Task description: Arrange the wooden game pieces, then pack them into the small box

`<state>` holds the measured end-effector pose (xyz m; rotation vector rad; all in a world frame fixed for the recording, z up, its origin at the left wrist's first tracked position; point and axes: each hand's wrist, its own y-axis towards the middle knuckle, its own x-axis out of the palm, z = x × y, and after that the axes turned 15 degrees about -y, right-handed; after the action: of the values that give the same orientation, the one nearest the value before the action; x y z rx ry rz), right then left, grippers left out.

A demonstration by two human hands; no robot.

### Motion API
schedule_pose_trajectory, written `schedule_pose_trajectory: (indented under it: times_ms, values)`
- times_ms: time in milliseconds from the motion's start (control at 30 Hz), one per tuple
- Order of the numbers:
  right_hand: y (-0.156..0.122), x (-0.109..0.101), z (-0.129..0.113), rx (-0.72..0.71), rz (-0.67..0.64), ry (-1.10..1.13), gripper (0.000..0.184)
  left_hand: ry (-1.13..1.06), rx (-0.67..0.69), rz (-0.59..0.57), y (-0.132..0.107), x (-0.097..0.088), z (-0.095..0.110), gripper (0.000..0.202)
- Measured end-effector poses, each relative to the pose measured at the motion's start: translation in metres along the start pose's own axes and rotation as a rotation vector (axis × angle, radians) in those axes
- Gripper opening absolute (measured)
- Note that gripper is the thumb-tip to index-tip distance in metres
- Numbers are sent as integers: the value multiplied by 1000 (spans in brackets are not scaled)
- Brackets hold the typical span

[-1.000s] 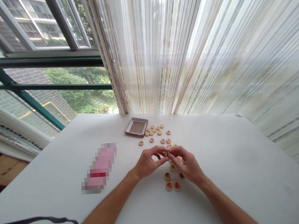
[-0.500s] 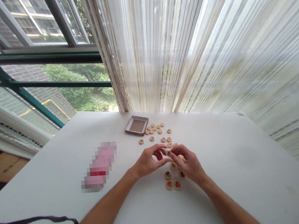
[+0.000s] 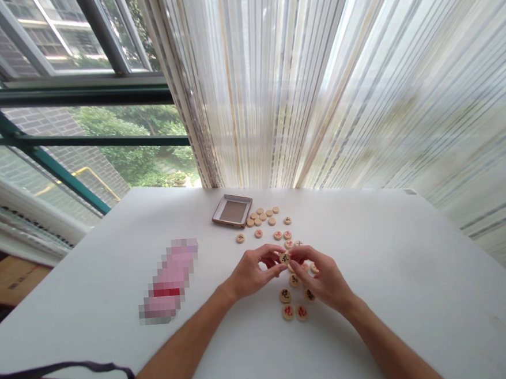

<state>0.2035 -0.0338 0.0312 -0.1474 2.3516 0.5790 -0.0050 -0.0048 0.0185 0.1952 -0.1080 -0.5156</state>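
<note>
Plainly face-on, the black-marked disc (image 3: 284, 258)

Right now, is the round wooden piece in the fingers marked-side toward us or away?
Toward us: the wooden piece shows its black character.

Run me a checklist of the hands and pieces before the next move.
1. Held piece legible: ok, its black character faces the camera.
2. Right hand on it: ok, thumb and fingers at its edge.
3. Left hand gripping: cannot tell whether its fingertips press the piece or only frame it.
4. Nearest red-marked pair face up: ok.
5. Plain-faced pieces beside the tray showing characters: not ok, no markings visible.
6. Everything under the right hand accounted for: cannot tell, it blocks the view.
</note>
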Motion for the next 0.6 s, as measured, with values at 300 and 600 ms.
schedule_pose_trajectory:
  times_ms: [300, 600]
  values:
    - [0, 1, 0, 14, 4, -12, 16, -33, -20, -34, -1, 0, 2, 38]
    - [0, 0, 0, 10, -3, -10, 17, -17, -11, -51, -1, 1, 5, 40]
